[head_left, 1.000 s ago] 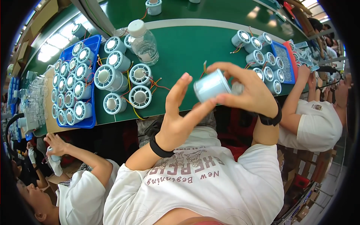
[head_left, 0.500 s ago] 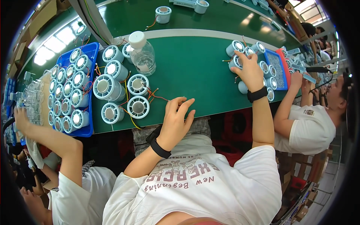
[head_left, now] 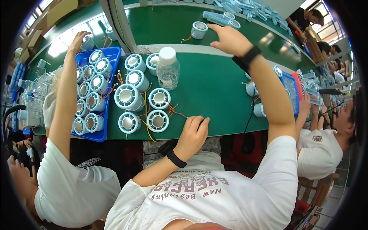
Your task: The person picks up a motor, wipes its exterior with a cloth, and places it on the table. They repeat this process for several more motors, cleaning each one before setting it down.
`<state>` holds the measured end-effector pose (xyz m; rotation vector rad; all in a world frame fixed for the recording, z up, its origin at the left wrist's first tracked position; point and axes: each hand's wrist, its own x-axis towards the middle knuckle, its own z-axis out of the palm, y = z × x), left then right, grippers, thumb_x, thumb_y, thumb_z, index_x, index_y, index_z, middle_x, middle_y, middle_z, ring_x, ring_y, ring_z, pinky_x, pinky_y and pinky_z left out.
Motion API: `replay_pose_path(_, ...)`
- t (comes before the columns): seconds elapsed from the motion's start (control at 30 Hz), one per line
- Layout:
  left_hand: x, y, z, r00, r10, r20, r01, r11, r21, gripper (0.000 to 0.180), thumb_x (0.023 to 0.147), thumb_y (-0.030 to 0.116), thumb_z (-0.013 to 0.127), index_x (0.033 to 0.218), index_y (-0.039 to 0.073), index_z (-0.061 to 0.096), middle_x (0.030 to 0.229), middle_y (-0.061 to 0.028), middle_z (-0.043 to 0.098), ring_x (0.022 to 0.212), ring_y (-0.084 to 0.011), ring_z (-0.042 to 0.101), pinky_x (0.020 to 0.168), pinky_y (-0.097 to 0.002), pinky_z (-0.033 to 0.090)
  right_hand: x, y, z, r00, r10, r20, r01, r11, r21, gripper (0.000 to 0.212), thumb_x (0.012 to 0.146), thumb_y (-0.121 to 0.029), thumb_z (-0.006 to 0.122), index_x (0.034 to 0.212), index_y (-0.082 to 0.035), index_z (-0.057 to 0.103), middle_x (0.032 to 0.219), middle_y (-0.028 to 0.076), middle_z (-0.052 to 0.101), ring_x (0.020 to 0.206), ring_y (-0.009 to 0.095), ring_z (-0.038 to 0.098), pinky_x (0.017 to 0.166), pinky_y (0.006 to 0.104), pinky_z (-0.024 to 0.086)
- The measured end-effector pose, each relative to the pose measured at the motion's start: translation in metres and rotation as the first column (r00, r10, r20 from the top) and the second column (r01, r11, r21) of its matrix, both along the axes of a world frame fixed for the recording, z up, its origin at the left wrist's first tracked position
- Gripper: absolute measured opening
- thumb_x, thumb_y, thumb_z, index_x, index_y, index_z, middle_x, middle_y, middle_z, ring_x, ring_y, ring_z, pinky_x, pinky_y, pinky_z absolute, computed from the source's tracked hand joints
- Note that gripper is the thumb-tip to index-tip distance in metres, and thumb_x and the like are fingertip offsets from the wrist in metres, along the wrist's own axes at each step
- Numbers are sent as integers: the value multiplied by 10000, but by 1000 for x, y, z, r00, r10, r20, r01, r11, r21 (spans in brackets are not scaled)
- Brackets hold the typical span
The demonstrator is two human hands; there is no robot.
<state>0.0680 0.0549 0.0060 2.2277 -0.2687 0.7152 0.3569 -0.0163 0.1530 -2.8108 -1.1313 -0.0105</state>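
Observation:
My right hand (head_left: 234,41) stretches over the green belt at the back, thumb and forefinger apart, holding nothing. Just left of its forefinger stands a small light-blue round fan motor (head_left: 199,30) with a red wire; I cannot tell whether the fingertip touches it. My left hand (head_left: 193,134) rests at the near table edge, fingers loosely bent and thumb apart. By its fingertips ends a thin red wire (head_left: 178,113), which runs from a fan motor (head_left: 157,121) in the group on the left. A capped clear bottle (head_left: 167,73) stands behind that group.
A blue tray (head_left: 102,135) of fan motors lies at the left, with a co-worker's arm (head_left: 63,96) over it. More fan motors (head_left: 260,110) stand at the right, partly behind my right forearm, near a blue bin (head_left: 290,94). A metal post (head_left: 119,25) rises behind the table.
My right hand has left the fan motors at the right and moved away and leftward over the back belt. My left hand's fingers have bent slightly. The co-worker's arm at the left has swung forward.

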Motion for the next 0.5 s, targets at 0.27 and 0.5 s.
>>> replay_pose_path(0.27,0,1,1,1000,0,22,-1,1000,24,269,756,-50,650,1023,-41,620,973,-126,565,883,-297,566,786,-379,495,113,46,-66,985,-106,-133,87,986,-141,822,623,-110,788,1369,-180,450,1135,190,641,1063,383,603,902,418,506)
replay_pose_path(0.5,-10,8,15,998,-56,-32,49,983,-176,349,781,-44,671,1126,-34,622,1144,-158,592,1020,-330,591,867,-380,504,-3,-12,25,877,150,-457,-100,986,133,664,693,-143,817,1284,-136,516,1034,93,654,947,161,621,840,296,491)
